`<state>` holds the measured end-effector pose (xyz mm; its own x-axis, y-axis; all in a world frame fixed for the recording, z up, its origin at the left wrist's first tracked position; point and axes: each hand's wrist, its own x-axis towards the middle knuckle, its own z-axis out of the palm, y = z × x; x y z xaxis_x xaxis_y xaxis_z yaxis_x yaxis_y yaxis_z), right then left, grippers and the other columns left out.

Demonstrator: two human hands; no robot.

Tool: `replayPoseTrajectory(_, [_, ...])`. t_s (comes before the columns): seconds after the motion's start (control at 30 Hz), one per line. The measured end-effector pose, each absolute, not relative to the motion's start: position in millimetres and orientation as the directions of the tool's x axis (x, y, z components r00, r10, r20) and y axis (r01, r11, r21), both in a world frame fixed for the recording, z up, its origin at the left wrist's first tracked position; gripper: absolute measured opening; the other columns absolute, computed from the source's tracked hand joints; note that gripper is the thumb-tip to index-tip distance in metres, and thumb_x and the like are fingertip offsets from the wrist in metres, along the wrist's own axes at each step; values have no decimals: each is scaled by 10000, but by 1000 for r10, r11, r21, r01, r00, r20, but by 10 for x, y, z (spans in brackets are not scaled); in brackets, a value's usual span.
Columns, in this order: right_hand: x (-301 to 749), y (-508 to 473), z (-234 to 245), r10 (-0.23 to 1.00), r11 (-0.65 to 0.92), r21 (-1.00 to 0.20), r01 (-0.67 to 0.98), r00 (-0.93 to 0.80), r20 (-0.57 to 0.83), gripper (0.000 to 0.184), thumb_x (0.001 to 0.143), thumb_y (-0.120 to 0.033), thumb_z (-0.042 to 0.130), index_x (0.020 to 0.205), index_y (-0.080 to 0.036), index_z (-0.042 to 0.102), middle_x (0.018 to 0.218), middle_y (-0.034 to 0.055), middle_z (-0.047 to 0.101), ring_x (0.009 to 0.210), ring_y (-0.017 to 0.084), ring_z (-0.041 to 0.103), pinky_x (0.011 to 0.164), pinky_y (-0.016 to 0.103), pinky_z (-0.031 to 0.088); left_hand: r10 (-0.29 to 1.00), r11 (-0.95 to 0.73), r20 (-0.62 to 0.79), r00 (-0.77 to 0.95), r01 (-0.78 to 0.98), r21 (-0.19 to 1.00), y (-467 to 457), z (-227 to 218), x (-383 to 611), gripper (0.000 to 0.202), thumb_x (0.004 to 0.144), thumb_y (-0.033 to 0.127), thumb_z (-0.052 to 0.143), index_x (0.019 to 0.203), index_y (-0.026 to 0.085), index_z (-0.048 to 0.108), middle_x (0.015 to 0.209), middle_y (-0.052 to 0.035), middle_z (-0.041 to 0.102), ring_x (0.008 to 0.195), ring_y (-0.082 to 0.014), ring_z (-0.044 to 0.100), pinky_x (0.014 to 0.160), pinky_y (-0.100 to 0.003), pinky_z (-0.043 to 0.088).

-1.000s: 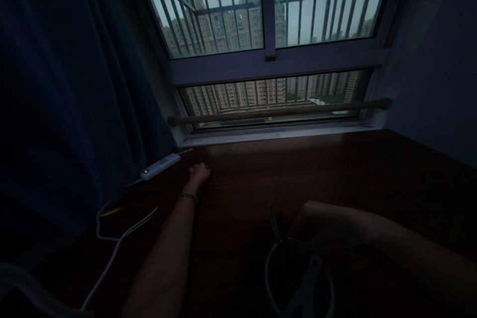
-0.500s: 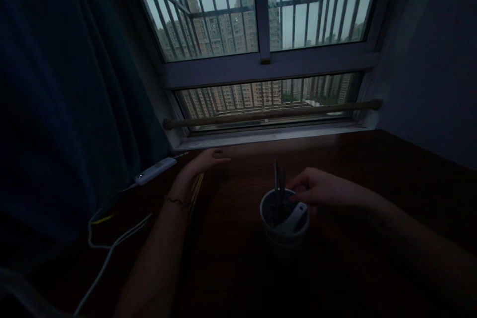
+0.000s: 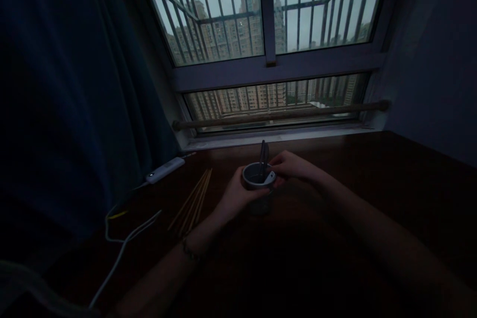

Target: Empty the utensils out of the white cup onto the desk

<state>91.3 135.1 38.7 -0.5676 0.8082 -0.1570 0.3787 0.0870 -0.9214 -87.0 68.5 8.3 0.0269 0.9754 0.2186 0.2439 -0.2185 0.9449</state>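
Observation:
A small pale cup [image 3: 257, 179] stands on the dark wooden table [image 3: 372, 184] near the window. Dark upright utensils [image 3: 263, 158] and a white spoon [image 3: 271, 177] stick out of it. My left hand [image 3: 238, 196] is wrapped round the cup's left side. My right hand [image 3: 292, 166] rests at the cup's right rim, fingers pinched at the white spoon. Several thin wooden chopsticks [image 3: 194, 201] lie flat on the table to the left of my left hand.
A white device [image 3: 165, 170] with a small light lies at the table's left, its cables [image 3: 122, 238] trailing toward me. A dark curtain [image 3: 74, 99] hangs at left. A wooden rod [image 3: 279, 114] runs along the barred window [image 3: 268, 25]. The room is very dim.
The cup moved farther from me toward the window. My left hand left the chopsticks on the table and went right to grip the cup. My right hand stayed at the cup's rim.

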Motion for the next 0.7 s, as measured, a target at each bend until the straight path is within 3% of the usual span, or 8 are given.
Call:
replayPoseTrajectory(0.07, [881,1405,382,805,193,-892,409,-586,-94,296,881,-313,570,897,-31,660,599,64,603,510,118,558,466,188,429,985,-169,168,23,247,954,702,132,-927,653,488,297,823,1045,131,525,1083,-114,633,1028,-247,599,959,-440,435])
replayPoseTrajectory(0.17, [831,1491,401,828,362,-835,416,-554,83,360,803,-413,646,729,-62,671,503,-5,487,452,61,412,404,171,268,994,-112,108,32,234,966,685,202,-973,638,478,301,825,1026,140,539,1066,-103,646,1012,-236,609,946,-408,447])
replayPoseTrajectory(0.33, [658,1579,413,916,228,-911,343,-393,81,315,768,-342,671,670,-45,630,440,-30,411,408,63,335,402,211,222,995,-96,87,47,229,969,636,238,-968,685,450,260,832,1049,127,526,1089,-114,636,1024,-233,603,959,-398,437])
replayPoseTrajectory(0.47, [579,1628,526,916,273,-919,285,-370,158,310,702,-352,708,664,-52,643,419,-42,386,399,55,306,403,215,192,996,-90,87,22,194,977,604,252,-951,671,458,228,829,1047,135,522,1081,-110,644,1026,-236,606,955,-412,445])
replayPoseTrajectory(0.6, [613,1625,891,892,429,-898,95,-199,406,380,652,-422,706,588,-60,613,415,-43,360,389,47,269,396,225,151,983,-126,148,-107,191,974,574,182,-1081,662,461,221,829,1045,148,527,1081,-100,646,1023,-238,612,951,-421,455])
replayPoseTrajectory(0.7, [632,1620,1166,837,541,-821,-180,16,548,357,659,-394,690,680,-40,649,434,-55,337,388,42,248,395,224,134,957,-116,161,-241,191,975,555,60,-1335,684,470,260,829,1069,152,517,1100,-108,633,1036,-241,608,956,-427,455])
